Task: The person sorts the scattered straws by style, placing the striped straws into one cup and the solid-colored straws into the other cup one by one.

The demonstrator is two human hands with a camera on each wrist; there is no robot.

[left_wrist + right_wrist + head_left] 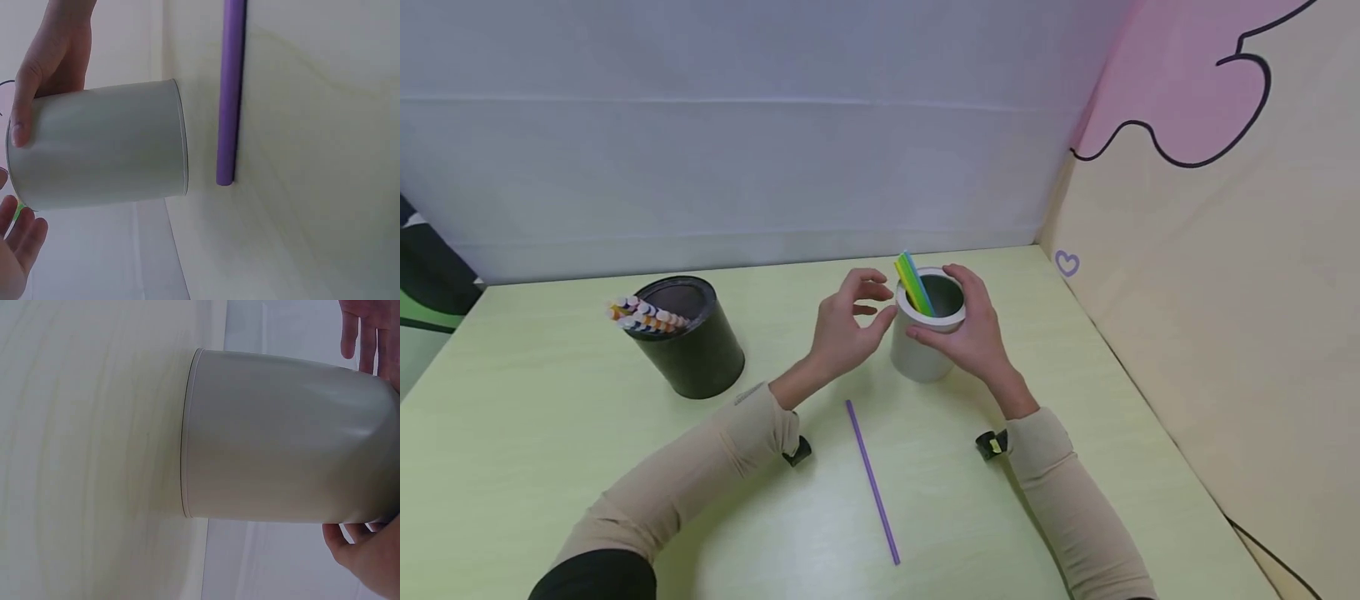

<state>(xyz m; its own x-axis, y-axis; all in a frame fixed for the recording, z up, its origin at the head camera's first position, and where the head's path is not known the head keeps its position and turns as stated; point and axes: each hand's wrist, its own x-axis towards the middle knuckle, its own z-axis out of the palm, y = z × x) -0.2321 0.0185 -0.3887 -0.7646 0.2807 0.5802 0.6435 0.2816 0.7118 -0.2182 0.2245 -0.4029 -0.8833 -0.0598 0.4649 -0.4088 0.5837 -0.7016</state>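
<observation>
A white cylindrical container (916, 357) stands on the table, its top open toward the head camera. My right hand (973, 329) grips it near the rim, thumb on the near side and fingers on the far right. Several yellow, green and blue straws (916, 286) lean inside it toward the left. Just left of the rim is my left hand (848, 327), its fingers loosely bent and nothing between them. In the left wrist view, that hand's fingertips (31, 244) are beside the container's top. A purple straw (872, 483) lies on the table nearer to me, between the forearms.
To the left, a black container (703, 362) holds several patterned straws (647, 317) that stick out over its left rim. A pale curtain (737, 183) hangs behind the table (550, 450), and a beige wall panel (1217, 317) borders the right side.
</observation>
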